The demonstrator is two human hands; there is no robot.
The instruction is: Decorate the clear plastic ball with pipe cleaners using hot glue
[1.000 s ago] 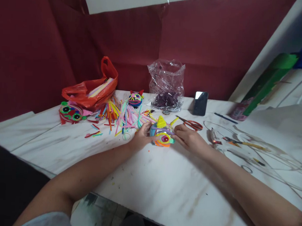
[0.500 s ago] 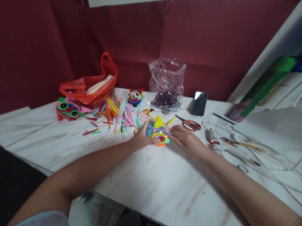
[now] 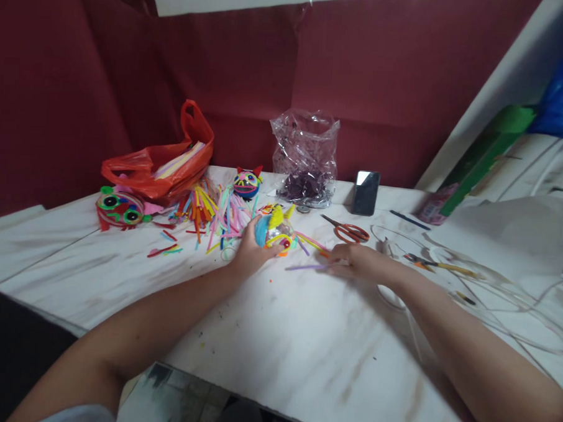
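My left hand is wrapped round a small ball figure with blue and yellow fuzzy stems and a red eye. To its right, my right hand is closed on a purple stem that points left, low over the table. Pink, yellow and purple stem pieces lie between the figure and my right hand. Behind that hand are red-handled scissors. A heap of coloured stems spreads behind and left of my left hand.
At the back stand a red bag, a finished-looking cat ball, a clear bag and a phone. A decorated ball sits left; pliers and looped wires lie right.
My right hand has moved away from the figure, with the purple stem now off the figure's front. My left hand and the figure have shifted slightly left in view.
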